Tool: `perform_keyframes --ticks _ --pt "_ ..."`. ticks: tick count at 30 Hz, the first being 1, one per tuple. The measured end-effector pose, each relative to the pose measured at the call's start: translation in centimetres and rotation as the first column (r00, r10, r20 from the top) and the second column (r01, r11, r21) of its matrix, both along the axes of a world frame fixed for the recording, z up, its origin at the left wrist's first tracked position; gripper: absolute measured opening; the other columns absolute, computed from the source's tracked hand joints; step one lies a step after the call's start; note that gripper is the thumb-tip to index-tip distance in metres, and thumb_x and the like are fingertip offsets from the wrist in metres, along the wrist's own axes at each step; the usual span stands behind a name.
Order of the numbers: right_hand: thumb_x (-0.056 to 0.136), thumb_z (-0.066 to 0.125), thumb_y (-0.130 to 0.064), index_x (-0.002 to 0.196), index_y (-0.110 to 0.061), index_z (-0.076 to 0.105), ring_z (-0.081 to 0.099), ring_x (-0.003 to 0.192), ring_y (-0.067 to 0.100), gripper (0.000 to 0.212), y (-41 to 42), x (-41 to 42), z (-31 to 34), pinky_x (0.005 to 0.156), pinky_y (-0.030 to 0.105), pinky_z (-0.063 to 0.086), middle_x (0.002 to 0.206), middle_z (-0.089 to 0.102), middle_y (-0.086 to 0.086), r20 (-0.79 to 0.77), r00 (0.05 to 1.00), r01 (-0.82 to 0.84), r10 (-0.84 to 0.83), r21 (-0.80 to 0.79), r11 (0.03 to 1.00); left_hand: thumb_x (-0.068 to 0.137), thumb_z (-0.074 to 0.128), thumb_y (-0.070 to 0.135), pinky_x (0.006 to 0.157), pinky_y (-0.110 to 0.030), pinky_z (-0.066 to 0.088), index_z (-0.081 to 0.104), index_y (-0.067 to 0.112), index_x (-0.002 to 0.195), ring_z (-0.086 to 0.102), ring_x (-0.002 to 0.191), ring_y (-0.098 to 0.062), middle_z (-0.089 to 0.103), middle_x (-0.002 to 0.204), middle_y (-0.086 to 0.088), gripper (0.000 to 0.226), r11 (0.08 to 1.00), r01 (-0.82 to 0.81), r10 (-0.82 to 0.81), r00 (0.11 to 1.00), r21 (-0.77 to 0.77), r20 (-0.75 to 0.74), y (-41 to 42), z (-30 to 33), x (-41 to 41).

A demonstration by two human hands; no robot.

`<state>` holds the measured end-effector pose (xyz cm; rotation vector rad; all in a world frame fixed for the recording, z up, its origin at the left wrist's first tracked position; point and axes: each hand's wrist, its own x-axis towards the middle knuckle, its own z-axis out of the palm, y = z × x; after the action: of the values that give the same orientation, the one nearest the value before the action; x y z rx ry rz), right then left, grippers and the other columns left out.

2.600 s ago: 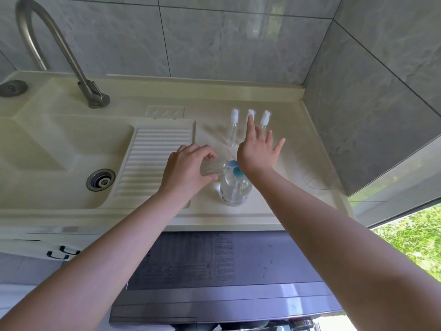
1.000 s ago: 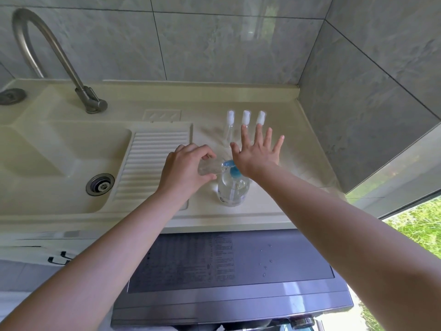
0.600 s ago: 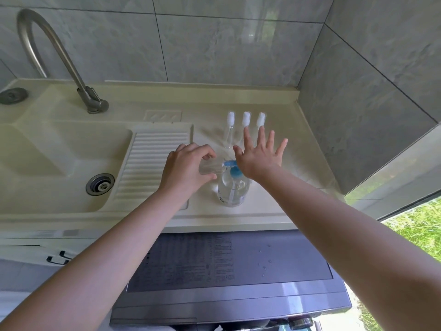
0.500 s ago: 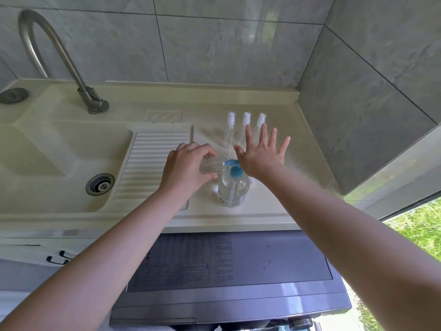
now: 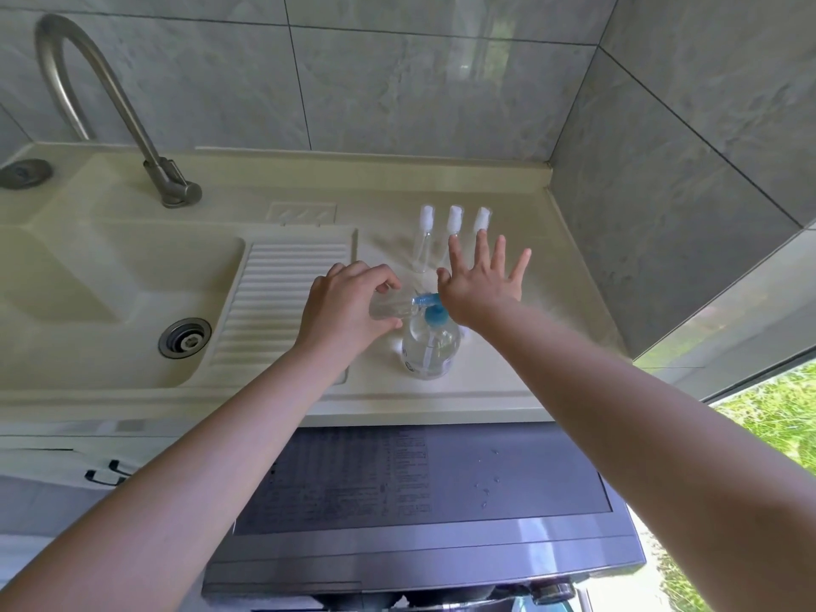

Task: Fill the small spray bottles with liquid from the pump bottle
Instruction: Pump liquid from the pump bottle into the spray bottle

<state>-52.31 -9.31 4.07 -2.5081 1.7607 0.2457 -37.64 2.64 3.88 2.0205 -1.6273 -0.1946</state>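
A clear pump bottle (image 5: pixel 430 346) with a blue pump head stands near the front edge of the cream counter (image 5: pixel 552 337). My left hand (image 5: pixel 349 313) grips a small clear spray bottle (image 5: pixel 391 307), tilted on its side with its mouth at the blue spout. My right hand (image 5: pixel 479 284) lies flat on top of the pump head with its fingers spread. Three more small spray bottles with white caps (image 5: pixel 426 236) (image 5: pixel 455 220) (image 5: pixel 482 219) stand upright in a row behind; my right fingers cover the lower parts of two of them.
A sink basin (image 5: pixel 88 293) with a drain (image 5: pixel 184 338) and a ribbed washboard slope (image 5: pixel 282 293) lies to the left. A curved metal tap (image 5: pixel 110 103) stands at the back. Grey tiled walls close off the back and right. A dark appliance top (image 5: pixel 419 479) sits below the counter.
My right palm has bobbed up and down on the pump head, its fingers shifting slightly. My left hand has kept the small bottle at the spout.
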Motion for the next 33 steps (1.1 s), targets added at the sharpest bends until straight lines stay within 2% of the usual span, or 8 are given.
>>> perform_keyframes --ticks 3,8,13,19,25,33 --pt "0.104 0.008 -0.045 0.158 -0.031 -0.009 -0.017 0.151 0.035 0.059 0.2 0.2 -0.3 0.115 0.066 -0.014 0.166 -0.015 0.01 0.029 1.0 -0.008 0.009 -0.01 1.0 0.066 0.087 0.036 0.091 -0.041 0.045 0.064 0.034 0.104 0.054 0.099 -0.018 0.063 0.1 0.014 0.044 1.0 0.002 -0.002 1.0 0.009 0.015 0.0 0.0 -0.1" --pt "0.104 0.012 -0.05 0.159 -0.03 -0.006 -0.016 0.151 0.036 0.061 0.0 0.0 0.0 0.114 0.067 -0.014 0.166 -0.013 0.011 0.054 0.999 -0.002 0.005 -0.054 0.999 0.067 0.087 0.035 0.09 -0.04 0.045 0.064 0.034 0.104 0.055 0.099 -0.018 0.062 0.098 0.015 0.044 1.0 0.004 -0.004 1.0 0.005 0.022 0.0 0.0 0.1" --pt "0.104 0.011 -0.043 0.159 -0.033 -0.003 -0.014 0.152 0.035 0.057 0.6 -0.1 -0.5 0.115 0.066 -0.014 0.166 -0.012 0.009 0.104 0.995 -0.001 0.001 -0.002 1.0 0.066 0.087 0.035 0.09 -0.04 0.046 0.064 0.035 0.103 0.056 0.099 -0.018 0.063 0.098 0.015 0.044 1.0 0.005 -0.005 1.0 -0.001 0.023 -0.1 0.0 0.1" --pt "0.104 0.01 -0.05 0.158 -0.034 -0.005 -0.015 0.151 0.036 0.058 0.7 0.0 -0.3 0.114 0.068 -0.013 0.166 -0.013 0.009 0.097 0.995 -0.019 0.023 -0.043 0.999 0.066 0.087 0.035 0.089 -0.04 0.046 0.064 0.037 0.102 0.056 0.098 -0.018 0.063 0.097 0.015 0.043 1.0 0.008 -0.007 0.999 -0.006 0.037 -0.1 0.1 -0.1" --pt "0.104 0.006 -0.05 0.158 -0.036 -0.001 -0.017 0.151 0.034 0.057 1.0 -0.2 -0.5 0.113 0.067 -0.015 0.166 -0.015 0.008 0.105 0.994 0.001 -0.005 0.038 0.999 0.067 0.086 0.035 0.089 -0.039 0.045 0.065 0.037 0.102 0.054 0.097 -0.018 0.063 0.098 0.015 0.042 1.0 0.004 -0.004 0.999 -0.001 0.052 -0.3 0.2 -0.2" --pt "0.103 0.005 -0.052 0.158 -0.037 -0.002 -0.017 0.151 0.034 0.057 1.2 -0.4 -0.7 0.114 0.067 -0.015 0.166 -0.014 0.007 0.106 0.994 0.015 -0.019 0.036 0.999 0.066 0.087 0.034 0.087 -0.038 0.045 0.065 0.036 0.102 0.054 0.095 -0.017 0.063 0.097 0.014 0.042 1.0 -0.003 0.004 1.0 -0.011 0.03 -0.2 -0.1 0.0"
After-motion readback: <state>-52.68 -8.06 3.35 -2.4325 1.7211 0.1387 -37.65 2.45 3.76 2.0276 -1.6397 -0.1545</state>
